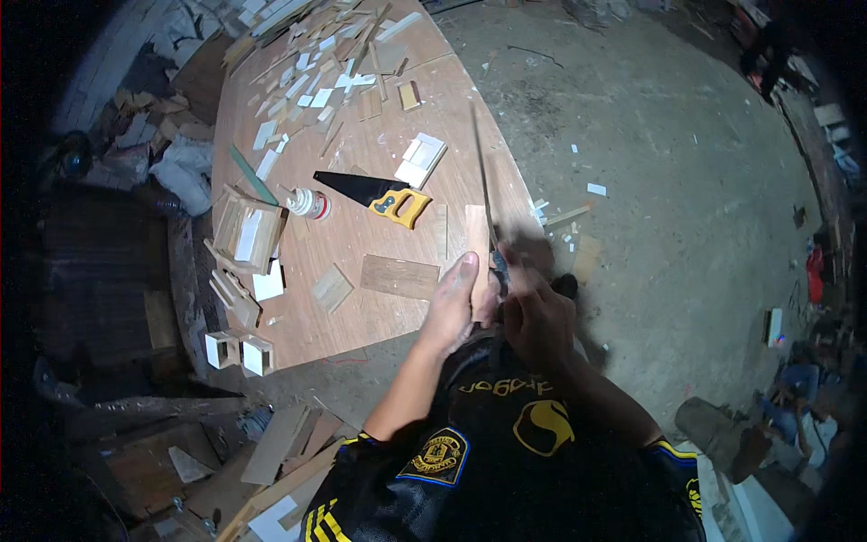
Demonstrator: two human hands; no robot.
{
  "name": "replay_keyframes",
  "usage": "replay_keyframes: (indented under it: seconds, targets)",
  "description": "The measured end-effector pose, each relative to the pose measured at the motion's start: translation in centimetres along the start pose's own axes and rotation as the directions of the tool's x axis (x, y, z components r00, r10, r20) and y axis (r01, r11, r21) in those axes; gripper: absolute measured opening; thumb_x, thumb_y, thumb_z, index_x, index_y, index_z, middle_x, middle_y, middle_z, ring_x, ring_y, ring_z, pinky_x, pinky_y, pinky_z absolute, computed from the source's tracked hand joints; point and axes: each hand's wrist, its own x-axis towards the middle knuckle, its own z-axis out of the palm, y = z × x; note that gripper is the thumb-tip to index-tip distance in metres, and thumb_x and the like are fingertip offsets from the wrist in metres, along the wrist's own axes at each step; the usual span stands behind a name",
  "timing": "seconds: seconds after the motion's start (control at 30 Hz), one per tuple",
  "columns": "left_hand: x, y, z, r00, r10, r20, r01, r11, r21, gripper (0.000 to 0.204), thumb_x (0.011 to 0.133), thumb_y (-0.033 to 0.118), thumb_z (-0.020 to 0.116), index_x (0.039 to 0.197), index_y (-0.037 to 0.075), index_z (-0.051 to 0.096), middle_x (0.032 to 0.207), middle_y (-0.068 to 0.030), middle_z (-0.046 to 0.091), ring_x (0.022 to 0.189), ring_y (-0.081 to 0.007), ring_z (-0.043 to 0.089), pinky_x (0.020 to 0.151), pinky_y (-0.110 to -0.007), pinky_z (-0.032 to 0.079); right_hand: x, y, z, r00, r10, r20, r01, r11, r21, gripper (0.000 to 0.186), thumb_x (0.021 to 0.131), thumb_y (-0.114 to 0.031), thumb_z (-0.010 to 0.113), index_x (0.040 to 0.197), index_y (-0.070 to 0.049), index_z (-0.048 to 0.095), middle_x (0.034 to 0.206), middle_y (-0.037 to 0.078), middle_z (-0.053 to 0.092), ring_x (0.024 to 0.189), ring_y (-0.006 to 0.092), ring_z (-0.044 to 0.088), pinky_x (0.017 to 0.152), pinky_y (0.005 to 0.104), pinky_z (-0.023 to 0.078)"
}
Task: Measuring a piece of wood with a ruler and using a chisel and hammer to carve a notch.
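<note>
My left hand (451, 304) is closed around a small flat piece of light wood (478, 237), held upright above the table's near right edge, thumb on its face. Close beside it, my right hand (539, 316) is closed and partly smeared by motion. It grips a long thin-bladed tool (482, 172), seen edge-on, that runs up along the wood's right side. Whether this is a saw or a file I cannot tell. A handsaw (379, 197) with a black blade and yellow handle lies left of the wood, near a flat wooden board (399, 276).
On the wooden table (361, 330) are a white tub (310, 204), a wooden box frame (248, 233), two small open boxes (238, 351) and a white-and-wood block (421, 161). Scattered offcuts (322, 97) cover its far end. Concrete floor (632, 181) stretches to the right.
</note>
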Motion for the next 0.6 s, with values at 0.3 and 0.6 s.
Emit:
replay_keyframes:
  seconds: [0.3, 0.6]
  targets:
    - [-1.8, -1.6, -0.7, 0.946, 0.139, -0.293, -0.202, 0.959, -0.198, 0.046, 0.1, 0.046, 0.029, 0.109, 0.005, 0.048, 0.071, -0.0053, 0.048, 0.055, -0.0156, 0.046, 0.052, -0.029, 0.04, 3.1, 0.7, 1.2, 0.995, 0.09, 0.051, -0.089, 0.996, -0.03, 0.046, 0.09, -0.003, 0.047, 0.135, -0.005, 0.04, 0.12, 0.022, 0.056, 0.094, 0.0361, 0.062, 0.073, 0.0386, 0.053]
    - [-1.8, 1.9, -1.9, 0.844, 0.482, -0.236, -0.493, 0.87, 0.014, 0.065, 0.097, 0.056, 0.024, 0.108, -0.002, 0.049, 0.066, -0.0046, 0.047, 0.053, -0.0124, 0.043, 0.05, -0.026, 0.037, 3.0, 4.6, -2.6, 0.915, 0.402, 0.034, -0.384, 0.844, 0.374, 0.042, 0.095, -0.009, 0.039, 0.136, 0.002, 0.038, 0.122, 0.015, 0.054, 0.108, 0.0231, 0.052, 0.096, 0.0301, 0.037]
